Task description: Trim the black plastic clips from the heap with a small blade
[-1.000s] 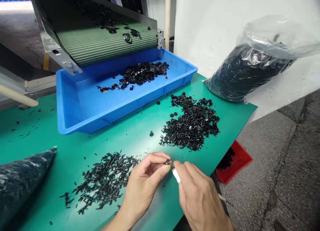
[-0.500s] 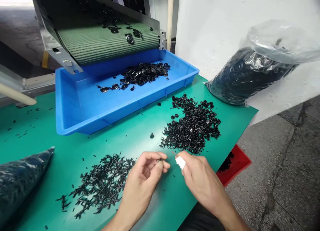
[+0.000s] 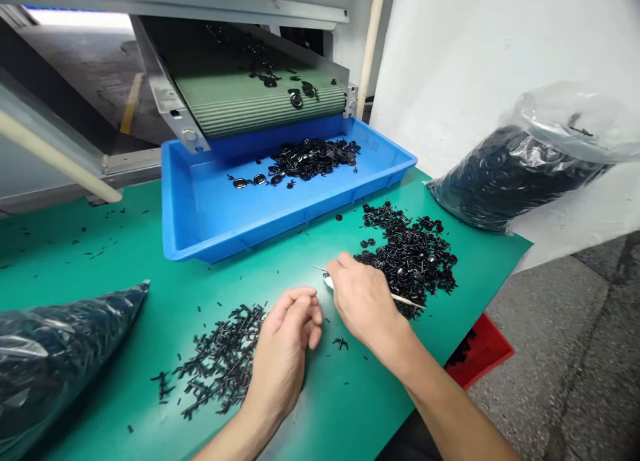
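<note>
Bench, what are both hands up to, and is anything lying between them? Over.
Right hand gripping thin tool, by right pile. Left hand curled beside left pile, contents hidden. Loose black piece between hands.

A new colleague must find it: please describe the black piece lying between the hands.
On the green table, look between the left hand and the right hand. There lies a black branched piece, larger than the specks around it and outside any pile.

Dark handwritten marks [image 3: 371,143] on far inner wall of blue tray [image 3: 280,225], too small to read
</note>
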`<state>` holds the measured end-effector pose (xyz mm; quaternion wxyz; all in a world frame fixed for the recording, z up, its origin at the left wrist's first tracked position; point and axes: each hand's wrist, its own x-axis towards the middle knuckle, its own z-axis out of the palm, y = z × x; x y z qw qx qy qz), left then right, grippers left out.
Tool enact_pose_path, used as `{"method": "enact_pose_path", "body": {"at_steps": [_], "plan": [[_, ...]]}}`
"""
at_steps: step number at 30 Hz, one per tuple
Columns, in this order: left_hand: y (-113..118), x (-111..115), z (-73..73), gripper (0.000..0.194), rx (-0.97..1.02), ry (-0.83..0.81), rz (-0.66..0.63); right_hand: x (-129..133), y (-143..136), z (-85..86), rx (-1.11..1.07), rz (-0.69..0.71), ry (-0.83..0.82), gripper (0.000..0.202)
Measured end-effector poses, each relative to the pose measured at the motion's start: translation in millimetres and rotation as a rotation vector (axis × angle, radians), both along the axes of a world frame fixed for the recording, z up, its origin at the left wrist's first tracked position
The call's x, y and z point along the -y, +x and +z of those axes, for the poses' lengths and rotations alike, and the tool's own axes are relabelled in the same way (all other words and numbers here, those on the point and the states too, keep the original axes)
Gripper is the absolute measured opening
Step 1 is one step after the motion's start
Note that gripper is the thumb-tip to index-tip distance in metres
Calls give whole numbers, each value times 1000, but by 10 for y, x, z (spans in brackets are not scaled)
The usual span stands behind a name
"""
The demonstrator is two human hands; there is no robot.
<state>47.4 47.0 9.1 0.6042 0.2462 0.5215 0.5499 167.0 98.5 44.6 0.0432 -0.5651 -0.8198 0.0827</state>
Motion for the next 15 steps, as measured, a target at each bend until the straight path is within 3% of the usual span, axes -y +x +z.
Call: {"method": "enact_pose_path", "body": {"at_steps": [2,6,11,15], "plan": [[-15,5,-38,19,-86,-1,-85,100,103,41,-99,0,-1,17],[-9,44,-48,32,-143,50,-246,311,314,54,-502,0,-135,21],[53,137,-11,28,-181,107,-342,476,434,-38,-769,-194,-335,16],[102,204,-37,30,-115,39,-420,594,476,-108,-866,-246,-276,20]]}}
